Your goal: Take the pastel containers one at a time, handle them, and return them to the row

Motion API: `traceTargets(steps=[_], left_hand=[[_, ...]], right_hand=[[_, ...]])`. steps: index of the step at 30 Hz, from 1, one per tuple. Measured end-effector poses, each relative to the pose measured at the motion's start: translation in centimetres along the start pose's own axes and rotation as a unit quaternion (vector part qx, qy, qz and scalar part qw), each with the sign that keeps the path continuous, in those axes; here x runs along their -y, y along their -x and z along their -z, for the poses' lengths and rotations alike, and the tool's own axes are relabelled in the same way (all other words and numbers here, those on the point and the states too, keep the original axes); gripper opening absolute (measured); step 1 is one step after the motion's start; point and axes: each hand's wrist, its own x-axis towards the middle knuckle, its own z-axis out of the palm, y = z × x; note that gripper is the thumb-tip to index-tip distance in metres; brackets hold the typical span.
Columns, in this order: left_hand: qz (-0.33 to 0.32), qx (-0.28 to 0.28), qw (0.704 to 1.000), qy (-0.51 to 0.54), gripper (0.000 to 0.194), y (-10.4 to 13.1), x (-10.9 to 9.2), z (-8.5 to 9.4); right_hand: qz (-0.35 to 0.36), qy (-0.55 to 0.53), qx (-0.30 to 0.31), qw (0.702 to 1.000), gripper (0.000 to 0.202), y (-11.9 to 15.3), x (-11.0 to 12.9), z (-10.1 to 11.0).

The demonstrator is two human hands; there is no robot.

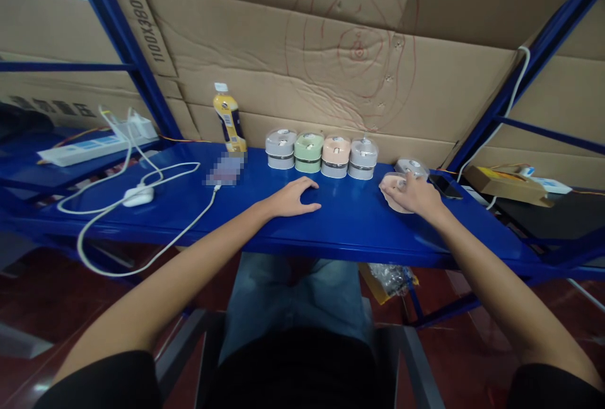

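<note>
My right hand [413, 195] is closed on a pale peach box [393, 206] at the right of the blue table; its fingers cover part of the top. Right behind it sits a grey box with a clear lid [414, 167], partly hidden by the hand. My left hand [295, 198] rests over the middle of the table, thumb and fingers apart, holding nothing. Beyond it stands a row of small clear-lidded boxes: a grey one [280, 152], a green one [307, 154], a peach one [335, 157] and another grey one [363, 159].
A yellow drink bottle [230, 120] stands at the back left, near a blurred-out item [224, 169] with a white cable [186, 232] running off the front edge. A power strip [97, 144] lies far left. A dark phone [447, 187] and an open carton [508, 185] lie right.
</note>
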Motion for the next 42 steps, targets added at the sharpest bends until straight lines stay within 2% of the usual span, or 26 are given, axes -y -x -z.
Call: traceTargets(steps=[3, 5, 7, 9, 10, 13, 15, 17, 20, 21, 24, 26, 32, 35, 39, 42], left_hand=[[0.028, -0.014, 0.999, 0.029, 0.088, 0.0, -0.2, 0.0], [0.037, -0.025, 0.997, 0.064, 0.108, 0.0, -0.1, -0.2], [0.03, -0.032, 0.994, 0.101, 0.12, -0.1, 0.0, -0.4], [0.01, -0.035, 0.991, 0.126, 0.125, -0.1, 0.3, -0.7], [-0.001, -0.036, 0.991, 0.129, 0.125, -0.1, 0.5, -0.8], [-0.022, -0.045, 0.991, 0.123, 0.121, -0.1, 0.9, -0.8], [-0.028, -0.051, 0.99, 0.129, 0.117, 0.0, 1.0, -0.7], [-0.033, -0.059, 0.989, 0.135, 0.117, 0.0, 0.9, -0.6], [-0.035, -0.075, 0.991, 0.101, 0.116, 0.1, 0.5, -0.6], [-0.036, -0.075, 0.993, 0.084, 0.109, 0.1, 0.4, -0.6], [-0.05, -0.048, 0.996, 0.049, 0.072, 0.4, -0.1, -0.7], [-0.056, -0.028, 0.997, 0.042, 0.058, 0.6, -0.4, -0.6], [-0.064, -0.033, 0.997, 0.04, 0.044, 0.5, -0.5, -0.2], [-0.045, -0.063, 0.996, 0.034, 0.044, 0.3, 0.4, 0.2], [0.025, -0.124, 0.992, 0.026, 0.052, 0.2, 2.2, 1.0], [0.037, -0.137, 0.989, 0.034, 0.063, 0.3, 2.6, 1.3]], right_hand=[[0.042, 0.001, 0.027, 0.999, 0.074, -0.2, 1.4, 0.0], [0.122, -0.025, 0.034, 0.992, 0.068, -0.1, 3.0, -0.3], [0.232, -0.081, 0.044, 0.968, 0.07, 0.3, 5.3, -0.7], [0.329, -0.143, 0.05, 0.932, 0.075, 0.6, 8.0, -1.3], [0.354, -0.163, 0.051, 0.919, 0.077, 0.7, 9.4, -1.7], [0.405, -0.206, 0.04, 0.89, 0.079, 0.4, 12.6, -2.6], [0.435, -0.246, 0.032, 0.866, 0.079, -0.3, 13.2, -3.3], [0.437, -0.295, 0.029, 0.849, 0.079, -1.4, 12.6, -3.9], [0.388, -0.359, 0.022, 0.848, 0.075, -3.2, 10.3, -4.3], [0.366, -0.373, 0.019, 0.852, 0.074, -3.8, 9.6, -4.3], [0.295, -0.395, 0.006, 0.87, 0.072, -5.1, 8.1, -4.0], [0.264, -0.4, 0.003, 0.877, 0.071, -5.4, 7.8, -3.8], [0.247, -0.395, 0.002, 0.885, 0.07, -5.0, 8.2, -3.3], [0.236, -0.387, 0.01, 0.892, 0.071, -5.0, 7.9, -3.2], [0.224, -0.361, 0.02, 0.905, 0.074, -5.4, 7.4, -3.0], [0.229, -0.369, 0.003, 0.901, 0.075, -5.4, 7.3, -2.9]])
